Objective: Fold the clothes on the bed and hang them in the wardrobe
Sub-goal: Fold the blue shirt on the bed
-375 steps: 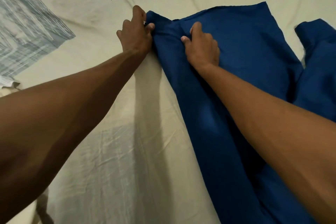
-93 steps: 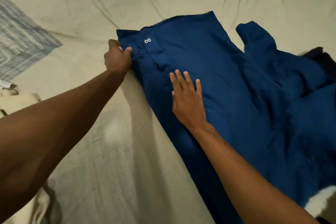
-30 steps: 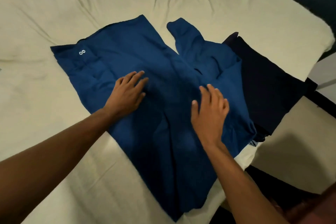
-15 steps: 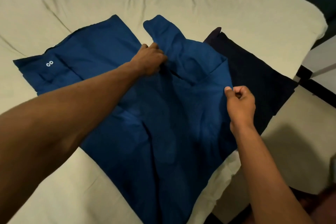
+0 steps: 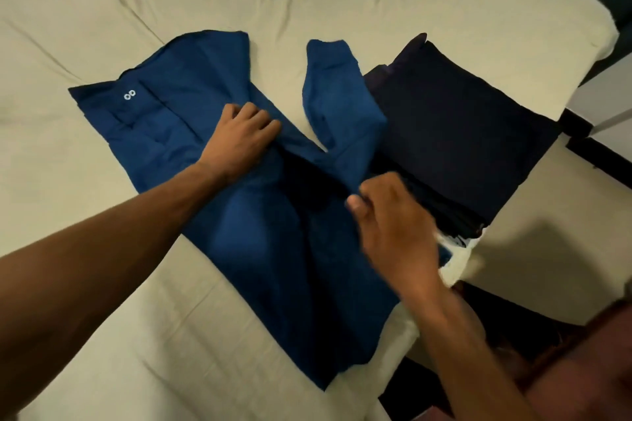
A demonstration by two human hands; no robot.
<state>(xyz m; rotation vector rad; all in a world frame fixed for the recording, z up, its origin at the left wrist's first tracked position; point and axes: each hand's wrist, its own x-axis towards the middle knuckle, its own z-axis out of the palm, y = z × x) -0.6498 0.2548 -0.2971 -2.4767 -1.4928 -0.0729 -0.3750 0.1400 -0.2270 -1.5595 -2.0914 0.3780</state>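
Gripping bunched fabric, the left hand (image 5: 241, 137) holds the blue trousers (image 5: 273, 249) spread on the bed (image 5: 102, 335); the blurred right hand (image 5: 393, 225) pinches their edge beside dark folded clothes (image 5: 458, 126).

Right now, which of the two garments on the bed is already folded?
The dark navy one, a neat stack nearest the bed's right edge. The brighter blue one lies spread open.

Right hand (image 5: 393, 229) motion-blurred, grip perhaps closed
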